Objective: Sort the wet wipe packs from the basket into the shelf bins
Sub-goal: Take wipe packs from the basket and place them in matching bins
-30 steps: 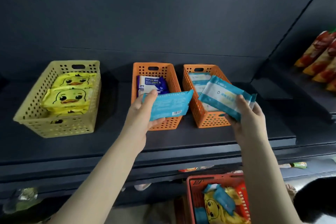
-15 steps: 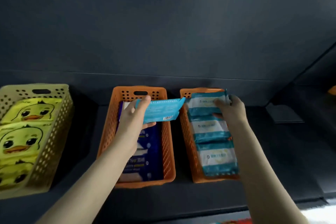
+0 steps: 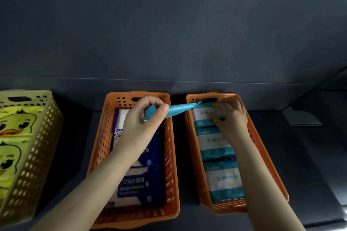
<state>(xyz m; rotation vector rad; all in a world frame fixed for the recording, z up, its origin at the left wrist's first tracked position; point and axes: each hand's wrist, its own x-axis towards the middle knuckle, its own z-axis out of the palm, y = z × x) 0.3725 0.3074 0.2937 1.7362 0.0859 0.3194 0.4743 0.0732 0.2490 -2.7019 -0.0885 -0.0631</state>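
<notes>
**Three bins, one teal pack off the shelf**

Dark shelf (image 3: 304,155), three perforated bins in a row. Yellow bin (image 3: 35,155) at far left, partly cut by the frame edge, holds yellow duck-face packs (image 3: 16,124). Middle orange bin (image 3: 99,146) holds navy-and-white packs (image 3: 137,184) lying flat, one marked 75%. Right orange bin (image 3: 229,207) holds teal-and-white packs in a line from near to far: nearest pack (image 3: 223,180), middle pack (image 3: 216,142), farthest pack (image 3: 202,114).

My left hand (image 3: 139,127) is above the far end of the middle orange bin. Thumb and curled fingers pinch a teal pack (image 3: 180,109) by its left end. It is seen edge-on, crimped seam showing. It spans the gap between the two orange bins, and its right tip reaches the far-left corner of the right one. It is held in the air and rests in neither bin.

My right hand (image 3: 231,118) is inside the far end of the right orange bin, palm down, fingers lying over the farthest pack. The fingers are blurred. I cannot tell whether they grip that pack or only press on it.
</notes>
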